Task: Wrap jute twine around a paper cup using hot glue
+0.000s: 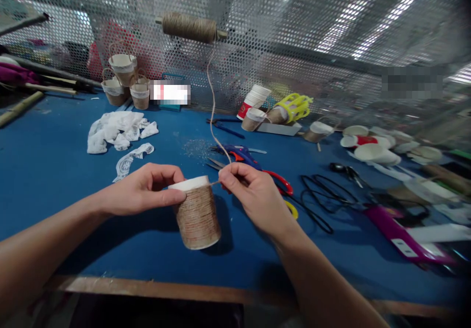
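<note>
A paper cup (198,215) wrapped in brown twine is tilted above the blue table, its white rim bare at the top. My left hand (147,190) pinches that rim, thumb outside and fingers behind or inside. Between thumb and fingers, my right hand (250,190) grips the twine (212,107) just right of the cup's rim. From there the strand runs slackly up to a twine spool (189,27) mounted at the mesh panel. Behind my right hand lie a blue glue gun (239,153) and scissors with red handles (281,181), partly hidden.
White lace pieces (114,129) lie at the left. Small twine-covered baskets (123,68) stand at the back left. Stacked paper cups (255,97) and a yellow plastic piece (294,107) are at the back. A black cable (324,193) and a purple power strip (397,230) occupy the right.
</note>
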Demonstrator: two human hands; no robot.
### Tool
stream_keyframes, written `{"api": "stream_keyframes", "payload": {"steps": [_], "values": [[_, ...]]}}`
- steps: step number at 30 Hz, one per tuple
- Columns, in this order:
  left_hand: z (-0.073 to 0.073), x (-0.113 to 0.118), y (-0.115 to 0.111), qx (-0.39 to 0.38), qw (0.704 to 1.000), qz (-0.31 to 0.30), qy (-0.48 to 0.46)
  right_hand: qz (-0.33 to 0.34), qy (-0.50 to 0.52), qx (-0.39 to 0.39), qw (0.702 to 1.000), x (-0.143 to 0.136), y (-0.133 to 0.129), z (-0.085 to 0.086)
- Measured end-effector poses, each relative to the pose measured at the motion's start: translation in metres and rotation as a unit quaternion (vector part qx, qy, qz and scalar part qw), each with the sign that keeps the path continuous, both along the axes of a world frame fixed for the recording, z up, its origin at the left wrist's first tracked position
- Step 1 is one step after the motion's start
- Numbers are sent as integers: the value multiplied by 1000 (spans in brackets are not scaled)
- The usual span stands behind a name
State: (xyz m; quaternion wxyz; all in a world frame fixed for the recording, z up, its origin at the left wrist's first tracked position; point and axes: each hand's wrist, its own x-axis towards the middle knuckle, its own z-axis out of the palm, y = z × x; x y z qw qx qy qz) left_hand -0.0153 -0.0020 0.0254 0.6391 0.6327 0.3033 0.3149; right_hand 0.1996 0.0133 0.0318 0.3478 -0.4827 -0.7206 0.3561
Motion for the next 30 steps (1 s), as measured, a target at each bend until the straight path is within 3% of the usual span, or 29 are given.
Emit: {"api": "stream_keyframes", "payload": {"steps": [13, 20, 30], "values": [[0, -3, -2, -6, 1000, -13, -25, 19, 105, -77, 991, -7, -1, -7], [1, -4, -3, -17, 996, -30, -84, 65, 264, -238, 932, -14, -4, -11], [-3, -6, 5, 62, 992, -33, -105, 114, 325, -268, 900, -8, -1, -9]]}}
